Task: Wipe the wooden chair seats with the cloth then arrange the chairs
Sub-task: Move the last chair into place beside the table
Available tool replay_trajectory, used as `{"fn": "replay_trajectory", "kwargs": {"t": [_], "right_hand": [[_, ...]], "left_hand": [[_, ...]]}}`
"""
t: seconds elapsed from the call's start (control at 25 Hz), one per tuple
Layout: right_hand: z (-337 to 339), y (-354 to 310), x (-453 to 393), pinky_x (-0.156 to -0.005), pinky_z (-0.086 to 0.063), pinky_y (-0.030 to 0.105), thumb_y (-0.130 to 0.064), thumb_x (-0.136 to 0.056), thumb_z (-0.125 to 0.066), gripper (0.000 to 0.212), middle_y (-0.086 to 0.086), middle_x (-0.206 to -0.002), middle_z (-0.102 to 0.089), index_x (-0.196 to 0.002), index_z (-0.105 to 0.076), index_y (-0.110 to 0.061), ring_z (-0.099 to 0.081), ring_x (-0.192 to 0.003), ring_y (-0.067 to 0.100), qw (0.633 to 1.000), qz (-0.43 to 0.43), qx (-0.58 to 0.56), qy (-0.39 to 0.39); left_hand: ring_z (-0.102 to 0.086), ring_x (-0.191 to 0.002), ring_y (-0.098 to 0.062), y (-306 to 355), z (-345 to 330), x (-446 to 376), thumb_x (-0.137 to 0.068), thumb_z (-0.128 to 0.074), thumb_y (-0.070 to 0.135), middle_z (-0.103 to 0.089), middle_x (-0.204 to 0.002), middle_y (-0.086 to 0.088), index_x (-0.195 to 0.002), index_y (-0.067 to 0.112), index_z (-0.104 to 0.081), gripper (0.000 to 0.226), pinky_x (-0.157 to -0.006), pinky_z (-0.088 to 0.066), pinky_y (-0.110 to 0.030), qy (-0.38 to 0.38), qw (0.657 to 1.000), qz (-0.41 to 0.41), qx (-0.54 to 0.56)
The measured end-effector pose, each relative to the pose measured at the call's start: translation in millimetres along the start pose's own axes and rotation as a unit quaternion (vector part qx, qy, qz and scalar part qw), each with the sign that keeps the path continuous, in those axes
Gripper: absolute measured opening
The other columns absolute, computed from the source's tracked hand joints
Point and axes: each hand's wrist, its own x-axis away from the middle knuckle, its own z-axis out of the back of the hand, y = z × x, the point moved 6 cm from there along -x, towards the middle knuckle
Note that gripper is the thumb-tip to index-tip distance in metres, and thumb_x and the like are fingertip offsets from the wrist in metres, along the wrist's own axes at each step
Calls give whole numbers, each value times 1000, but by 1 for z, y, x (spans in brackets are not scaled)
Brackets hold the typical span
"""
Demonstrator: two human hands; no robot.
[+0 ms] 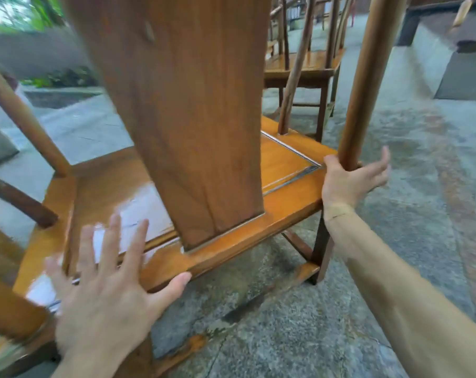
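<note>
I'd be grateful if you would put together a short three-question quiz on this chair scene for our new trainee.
1. True or false: the right hand is at the round back post of the near chair, where the post meets the seat.
2. Which is true of the left hand? A) it holds a cloth; B) it is open with fingers spread over the seat's rear edge; C) it grips the backrest splat.
3. Fill in: a second wooden chair stands ___ the near one.

Key: 1 true; 2 B; 3 beyond. No cloth shows in this view.
</note>
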Motion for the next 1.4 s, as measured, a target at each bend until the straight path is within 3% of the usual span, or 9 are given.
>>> {"fn": "replay_trajectory", "kwargs": {"t": [0.12, 0.24, 0.44, 0.72, 1.04, 1.4], "right_hand": [[-19, -19, -12, -120, -1, 64, -42, -75, -66, 101, 13, -166, -4, -158, -12, -20, -14, -153, 26, 993, 82, 86, -6], [-34, -38, -1, -119, 7, 63, -37, -85, -58, 86, 16, -166, -7, -157, -16, -12, -9, -154, 24, 965, 227, 118, -52], [-49, -40, 41, -120, 9, 55, -42, -88, -42, 69, 11, -164, -21, -152, -25, -22, -12, -155, 29, 895, 383, 123, -194], [-97, -24, -5, -118, -1, 69, -45, -86, -42, 69, 5, -164, -22, -151, -27, -28, -13, -154, 29, 862, 385, 193, -268], [-167, -7, -54, -118, -3, 69, -50, -86, -39, 69, 6, -165, -18, -151, -26, -30, -9, -154, 31, 813, 400, 228, -357], [-164, -5, -60, -117, -3, 71, -45, -86, -43, 66, 4, -163, -25, -149, -28, -29, -17, -153, 29, 822, 400, 182, -361]], "left_hand": [[-20, -150, -39, 29, 17, -15, -69, -26, 95, -25, -165, -9, -154, 32, -33, 106, -112, -11, -75, -18, 999, 14, -28], [-16, -152, -39, 34, 14, -21, -70, -26, 95, -18, -167, -8, -155, 30, -32, 107, -111, -12, -76, -45, 998, 25, -21], [-19, -152, -40, 33, 13, -21, -70, -29, 95, -16, -167, -9, -154, 28, -33, 108, -111, -12, -77, -10, 999, 16, -28], [-23, -150, -40, 67, 2, -51, -68, -33, 97, -26, -164, -10, -149, 28, -45, 107, -108, -14, -80, -25, 998, 58, 0], [-24, -150, -38, 125, -26, -109, -73, -20, 95, -30, -163, -8, -147, 31, -48, 101, -110, -14, -77, -32, 990, 135, 30], [-29, -148, -37, 124, -28, -107, -70, -30, 97, -29, -163, -6, -147, 30, -48, 103, -106, -20, -78, -64, 988, 134, -36]]}}
